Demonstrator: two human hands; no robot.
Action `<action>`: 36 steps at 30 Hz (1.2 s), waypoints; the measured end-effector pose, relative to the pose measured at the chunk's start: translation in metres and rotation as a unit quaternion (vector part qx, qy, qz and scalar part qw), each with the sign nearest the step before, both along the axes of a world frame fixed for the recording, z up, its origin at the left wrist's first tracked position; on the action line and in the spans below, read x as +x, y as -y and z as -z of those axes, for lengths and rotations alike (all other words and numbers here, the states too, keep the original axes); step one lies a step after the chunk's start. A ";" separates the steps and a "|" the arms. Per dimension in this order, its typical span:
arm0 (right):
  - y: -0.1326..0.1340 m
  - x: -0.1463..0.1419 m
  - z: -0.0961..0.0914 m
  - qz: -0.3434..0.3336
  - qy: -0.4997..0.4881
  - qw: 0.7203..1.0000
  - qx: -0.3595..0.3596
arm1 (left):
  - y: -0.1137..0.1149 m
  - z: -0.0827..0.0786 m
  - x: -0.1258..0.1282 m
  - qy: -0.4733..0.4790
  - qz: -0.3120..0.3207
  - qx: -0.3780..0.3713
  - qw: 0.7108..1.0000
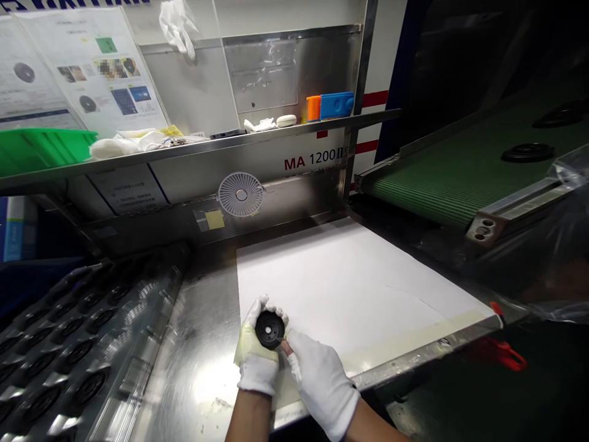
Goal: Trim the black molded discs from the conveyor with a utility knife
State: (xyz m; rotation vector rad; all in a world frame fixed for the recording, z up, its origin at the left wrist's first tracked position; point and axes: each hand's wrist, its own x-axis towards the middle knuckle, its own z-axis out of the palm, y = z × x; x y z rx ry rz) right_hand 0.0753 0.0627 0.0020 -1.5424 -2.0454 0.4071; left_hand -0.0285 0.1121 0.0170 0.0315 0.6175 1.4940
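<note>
Hard glare on steel bench (202, 380) near front edge; white sheet (335, 282) bright; right side dim; wide-angle bending toward frame edges.

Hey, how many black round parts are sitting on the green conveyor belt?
2: one black round part mid-way across the green conveyor belt, another farther up at the right. More may be hidden past the picture's edge.

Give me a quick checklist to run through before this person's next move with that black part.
Left hand holding the part: ok, fingers wrapped around it.
Right hand at the part: cannot tell if it touches.
Gloves whole: cannot tell, a right fingertip looks bare.
Part clean: cannot tell, too small to see.
Tray of parts beside the hands: ok.
Belt moving: cannot tell from one picture.
</note>
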 end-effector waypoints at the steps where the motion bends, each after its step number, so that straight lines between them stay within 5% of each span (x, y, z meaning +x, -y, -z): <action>1: 0.001 -0.002 -0.001 -0.002 0.004 1.000 0.000 | 0.000 0.000 0.000 0.001 -0.009 0.003 1.000; 9: -0.004 0.007 0.001 0.009 -0.012 1.000 -0.008 | 0.010 -0.004 -0.004 -0.016 0.041 0.019 0.999; 22: 0.002 -0.005 -0.001 -0.017 -0.008 1.000 0.000 | 0.004 -0.001 0.000 -0.008 -0.056 0.038 0.998; 28: -0.002 0.002 0.000 -0.011 -0.015 1.000 0.003 | 0.005 -0.002 -0.008 -0.046 0.078 0.037 0.995; 36: -0.009 0.011 0.000 0.007 -0.034 0.999 -0.016 | 0.000 -0.003 0.000 -0.007 0.069 0.025 0.997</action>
